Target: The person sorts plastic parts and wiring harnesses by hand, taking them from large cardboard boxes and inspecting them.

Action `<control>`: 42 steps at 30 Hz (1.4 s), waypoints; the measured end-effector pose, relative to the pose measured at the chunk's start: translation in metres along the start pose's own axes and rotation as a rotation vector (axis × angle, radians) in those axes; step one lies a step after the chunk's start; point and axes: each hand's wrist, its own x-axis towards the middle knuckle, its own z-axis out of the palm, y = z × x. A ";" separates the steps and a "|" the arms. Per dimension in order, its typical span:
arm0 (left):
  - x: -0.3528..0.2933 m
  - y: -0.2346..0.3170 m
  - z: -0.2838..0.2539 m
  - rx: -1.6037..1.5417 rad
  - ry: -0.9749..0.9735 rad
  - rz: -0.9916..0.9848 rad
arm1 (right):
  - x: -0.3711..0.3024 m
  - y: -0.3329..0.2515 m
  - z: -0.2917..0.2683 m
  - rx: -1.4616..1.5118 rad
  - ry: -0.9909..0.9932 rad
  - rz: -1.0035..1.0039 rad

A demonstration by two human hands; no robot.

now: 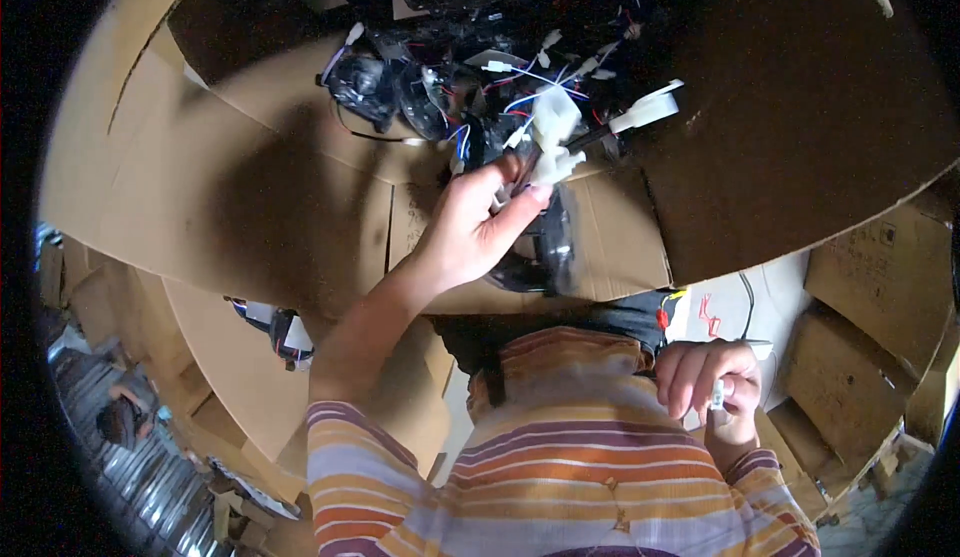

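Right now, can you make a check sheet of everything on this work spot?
Surface: brown cardboard sheets, overlapping.
Job's things: white plastic connector on a wire bundle; dark rounded lamp part beneath it.
Clutter: pile of dark lamp parts with more white plugs.
Grippers: left hand pinches the connector; right hand by the waist, closed on a small white piece.
Cables: red, blue, white and black wires, tangled.
Surroundings: cardboard boxes at right; striped shirt below.
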 end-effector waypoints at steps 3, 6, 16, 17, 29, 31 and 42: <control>0.002 0.005 0.013 -0.244 0.058 0.077 | -0.006 0.004 -0.001 -0.022 0.040 0.013; 0.030 -0.025 0.005 -0.089 0.049 0.086 | -0.013 0.007 -0.002 -0.039 0.001 -0.039; 0.011 -0.095 -0.015 0.022 0.534 -0.027 | -0.028 0.016 -0.013 -0.064 -0.022 -0.002; 0.004 -0.102 -0.020 0.027 0.538 -0.031 | -0.026 0.016 -0.015 -0.067 -0.048 0.022; 0.014 -0.103 0.055 0.793 0.315 -0.307 | -0.008 0.025 -0.029 -0.102 -0.107 0.113; 0.022 -0.114 0.057 0.739 0.440 -0.190 | -0.009 0.026 -0.033 -0.182 -0.133 0.121; 0.054 -0.161 0.068 0.652 0.569 -0.240 | -0.012 0.033 -0.027 -0.225 -0.089 0.162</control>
